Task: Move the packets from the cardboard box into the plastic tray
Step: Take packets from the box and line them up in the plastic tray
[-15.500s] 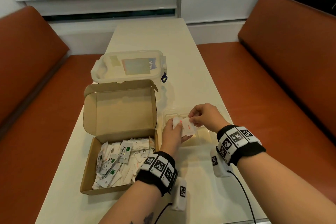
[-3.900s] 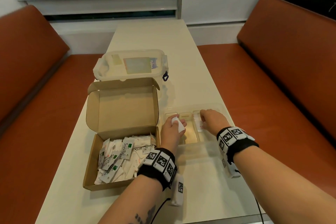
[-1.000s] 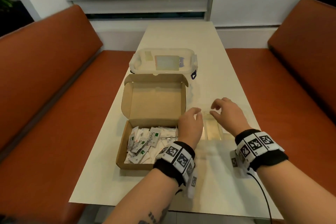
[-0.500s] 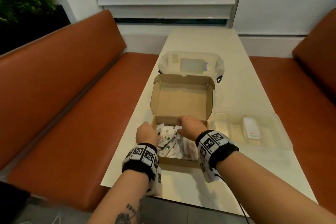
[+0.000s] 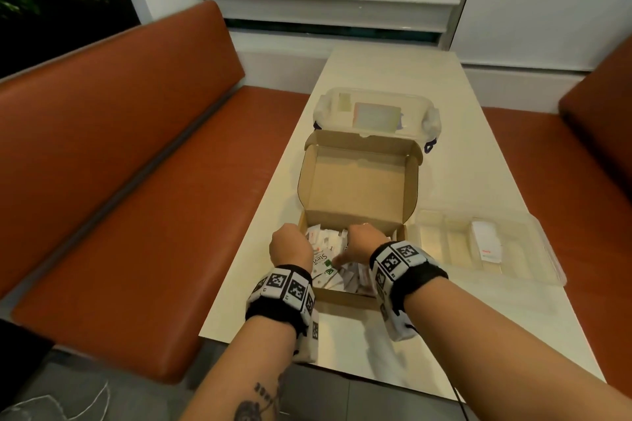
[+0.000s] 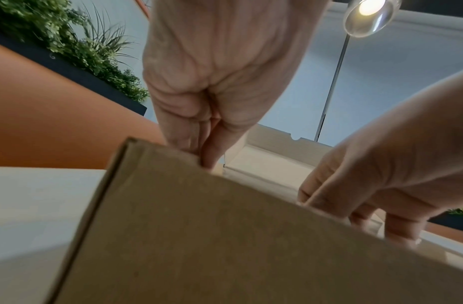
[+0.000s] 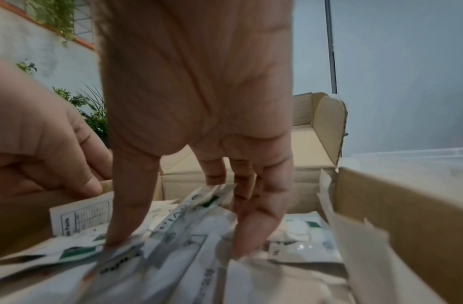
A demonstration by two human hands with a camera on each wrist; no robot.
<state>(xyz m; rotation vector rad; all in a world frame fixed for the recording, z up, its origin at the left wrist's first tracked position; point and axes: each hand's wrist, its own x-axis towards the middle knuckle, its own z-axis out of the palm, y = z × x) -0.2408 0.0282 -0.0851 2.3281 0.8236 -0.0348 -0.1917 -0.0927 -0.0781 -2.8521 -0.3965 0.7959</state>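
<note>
Packets [image 5: 337, 261] in the cardboard box [image 5: 355, 188] meet the right hand [image 7: 199, 123], fingers extended down; left hand [image 5: 290, 248] pinches the box wall.

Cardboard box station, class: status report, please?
Both hands in brown cardboard box; right hand fingering white paper packets, left hand at wall. Clear plastic tray holds few packets. Nothing blocking.

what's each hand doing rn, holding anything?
Left hand: at the cardboard box left rim, fingers curled; whether it grips anything cannot be told.
Right hand: open, fingertips down in the packets, none lifted yet.
</note>
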